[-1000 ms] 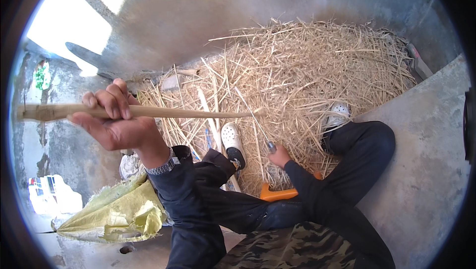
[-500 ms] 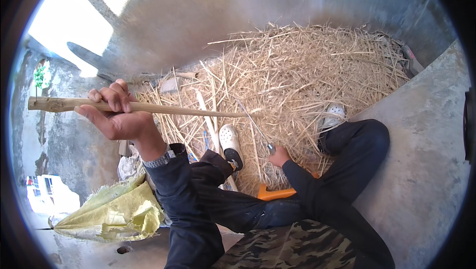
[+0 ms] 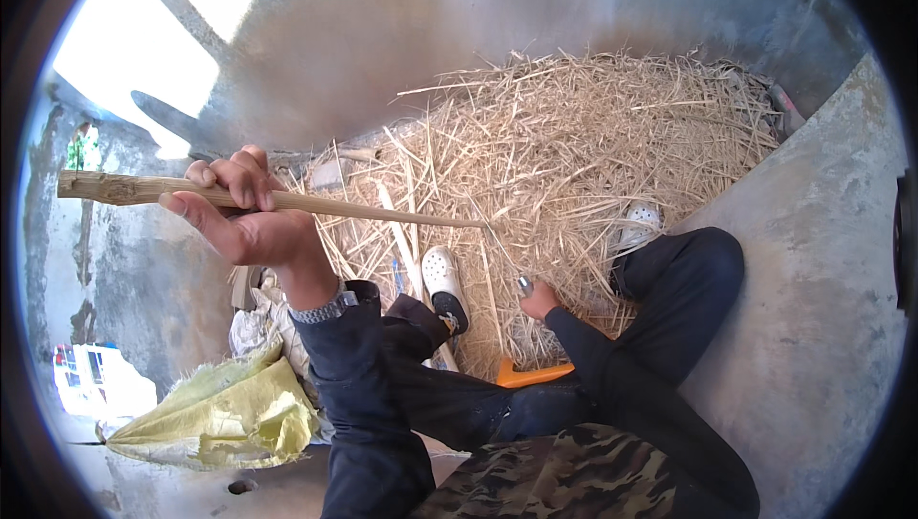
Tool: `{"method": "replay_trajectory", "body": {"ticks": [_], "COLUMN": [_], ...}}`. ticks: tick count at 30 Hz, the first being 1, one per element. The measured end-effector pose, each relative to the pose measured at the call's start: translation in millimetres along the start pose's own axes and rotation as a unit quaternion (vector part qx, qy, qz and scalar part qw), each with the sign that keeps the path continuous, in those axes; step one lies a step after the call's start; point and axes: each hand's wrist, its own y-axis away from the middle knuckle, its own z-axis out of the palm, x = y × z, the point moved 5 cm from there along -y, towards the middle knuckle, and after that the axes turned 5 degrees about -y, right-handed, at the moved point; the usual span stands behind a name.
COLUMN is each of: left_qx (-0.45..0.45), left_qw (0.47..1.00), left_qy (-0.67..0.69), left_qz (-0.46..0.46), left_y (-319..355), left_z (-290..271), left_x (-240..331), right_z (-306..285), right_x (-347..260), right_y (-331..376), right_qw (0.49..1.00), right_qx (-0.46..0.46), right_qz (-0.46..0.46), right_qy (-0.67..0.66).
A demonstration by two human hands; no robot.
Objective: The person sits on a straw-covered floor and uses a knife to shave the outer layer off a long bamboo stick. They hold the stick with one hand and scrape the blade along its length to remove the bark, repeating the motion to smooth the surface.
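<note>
My left hand [image 3: 258, 223] is closed round a long pale wooden stick [image 3: 382, 213], held nearly level and raised at the left. The stick's thick, knobby end points left, and it narrows toward the middle of the view. In my right hand [image 3: 541, 300] is a thin-bladed knife [image 3: 503, 249] with a silvery collar at its handle; the fingers wrap the handle and mostly hide it. Its blade slants up and left, crossing the stick's thin end. Whether blade and wood touch, I cannot tell.
A wide heap of straw-like shavings [image 3: 612, 127] covers the floor ahead, against a concrete wall [image 3: 430, 22]. My feet wear white clogs [image 3: 441, 270]. An orange plastic piece [image 3: 531, 375] lies by my leg, and a torn yellow woven sack [image 3: 229, 414] is at lower left.
My left hand has shifted a little to the right, and the stick's thick end has risen slightly. The knife has hardly moved and still crosses the thin end.
</note>
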Motion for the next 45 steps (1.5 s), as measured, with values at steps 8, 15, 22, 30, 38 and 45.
{"method": "replay_trajectory", "body": {"ticks": [8, 15, 22, 30, 38, 45], "left_qx": [0.042, 0.034, 0.049, 0.039, 0.044, 0.021], "left_qw": [0.999, 0.999, 0.999, 0.999, 0.999, 1.0], "left_qy": [-0.015, 0.006, -0.013, -0.001, -0.029, -0.02], "left_qz": [-0.003, 0.006, 0.006, 0.001, 0.01, -0.002], "left_y": [-10.7, -17.3, -16.1, -15.6, -10.2, -9.8], "left_z": [-31.8, -24.3, -32.2, -19.5, -28.5, -17.2], "left_x": [0.0, -6.4, -6.3, -5.4, -2.0, -1.9], "right_z": [-30.3, 0.1, -19.7, -10.5, -41.3, 7.6], "right_x": [-170.4, 31.7, -136.1, -10.2, -160.7, 21.3], "right_y": [61.7, -5.7, 48.2, 13.0, 50.5, 2.8], "right_qw": [0.99, 0.995, 0.993, 0.999, 0.988, 0.996], "right_qx": [-0.009, 0.018, 0.015, 0.018, 0.028, 0.029], "right_qz": [-0.121, 0.091, -0.105, 0.049, -0.119, 0.085], "right_qy": [-0.068, 0.045, -0.058, -0.013, -0.096, -0.007]}}
